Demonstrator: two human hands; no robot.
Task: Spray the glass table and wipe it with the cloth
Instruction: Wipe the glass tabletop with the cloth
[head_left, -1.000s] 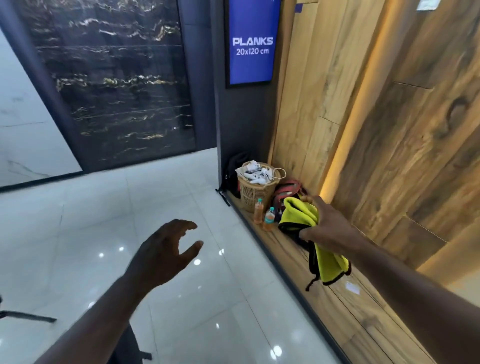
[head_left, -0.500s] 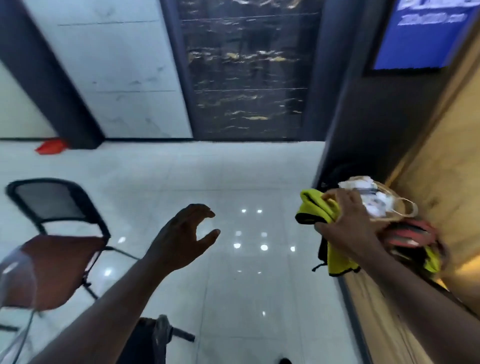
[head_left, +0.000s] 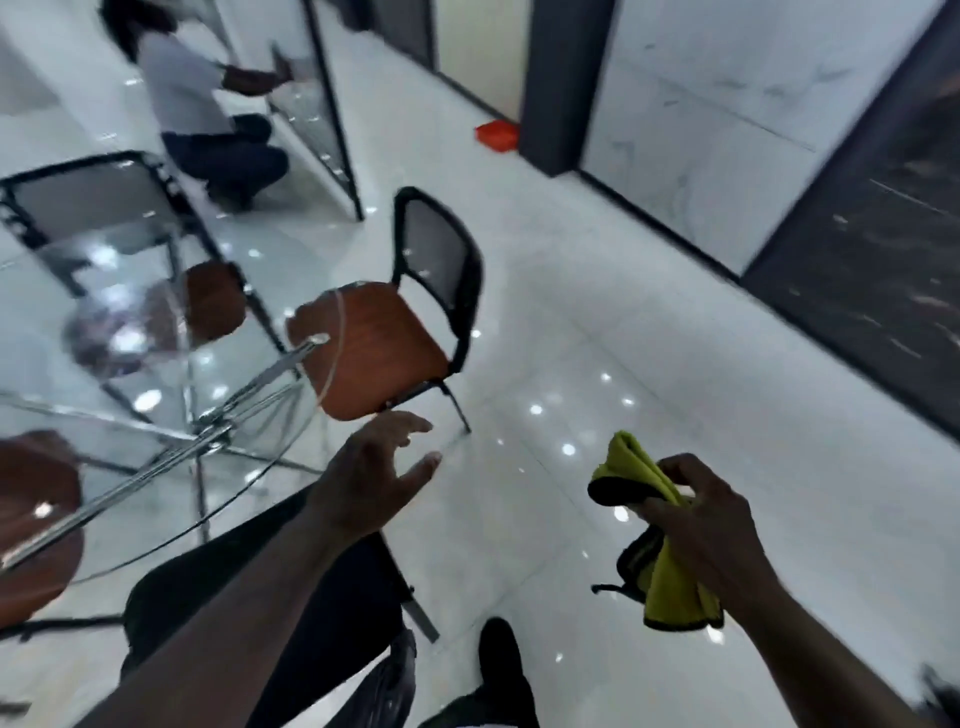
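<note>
Already your right hand (head_left: 696, 525) pinches the yellow microfibre cloth (head_left: 670, 577) bunched between thumb and fingers, low over the floor (head_left: 649, 322), so it is ready to wipe once you reach the glass. Your left hand (head_left: 374, 467) is spread and empty, fingers loosely curled, likely free to take a spray bottle; none is in view. To its left lies the round glass tabletop (head_left: 130, 405) on chrome legs, well apart from the cloth, with an orange-seated chair (head_left: 379, 343) tucked against its edge.
</note>
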